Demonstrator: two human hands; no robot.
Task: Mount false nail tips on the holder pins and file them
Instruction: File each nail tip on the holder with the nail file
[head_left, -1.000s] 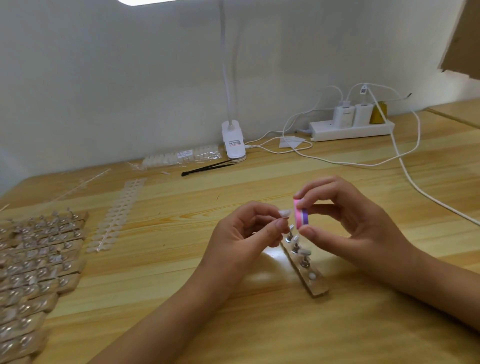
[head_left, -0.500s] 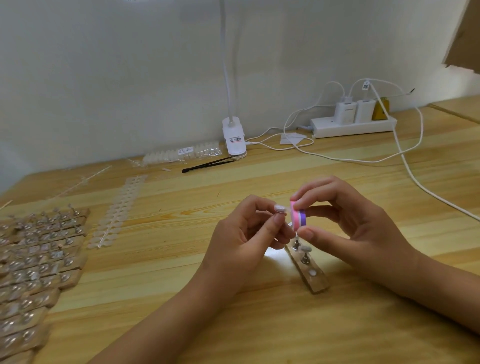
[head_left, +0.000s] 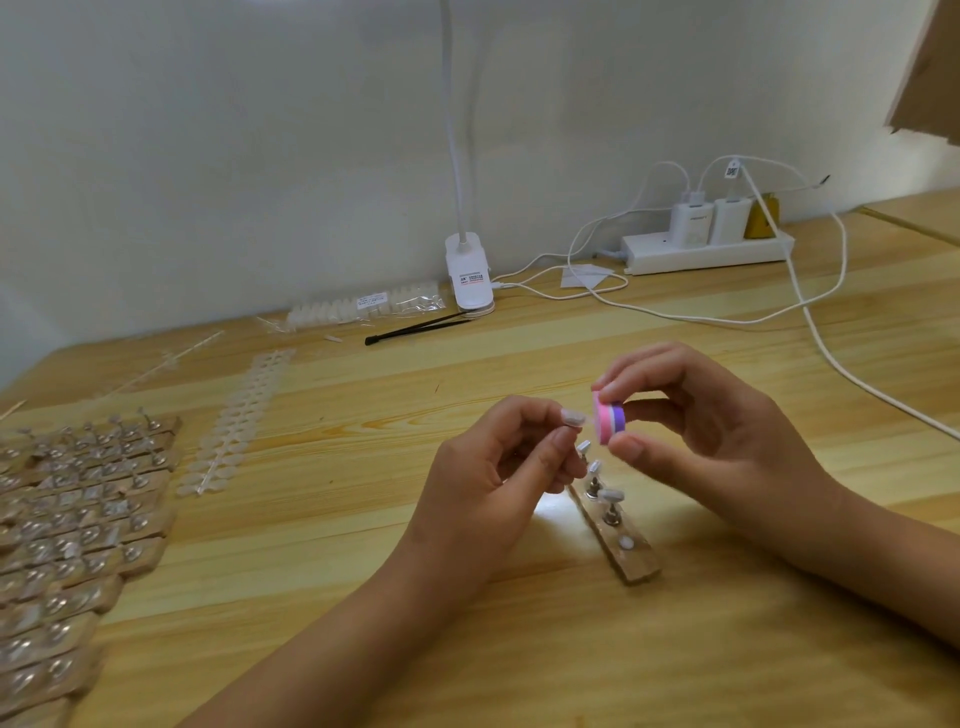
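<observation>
My left hand (head_left: 498, 467) pinches a small pale nail tip (head_left: 573, 417) between thumb and forefinger, above the table. Its free edge meets the pink face of a pink and purple file block (head_left: 608, 425), which my right hand (head_left: 701, 441) grips between thumb and fingers. Just below both hands a wooden holder strip (head_left: 628, 558) lies on the table, with metal pins (head_left: 608, 501) that carry nail tips. The strip's far end is hidden behind my left fingers.
Many more wooden holder strips (head_left: 67, 525) with mounted tips cover the left of the table. A strip of unused tips (head_left: 234, 423) lies beside them. At the back are a bag of tips (head_left: 363, 306), black tweezers (head_left: 415, 327), a lamp clip (head_left: 469, 275) and a power strip (head_left: 706, 252) with trailing white cables (head_left: 826, 348).
The hands stay together at the holder. The file block has shifted slightly against the nail tip, and the view has drifted a little.
</observation>
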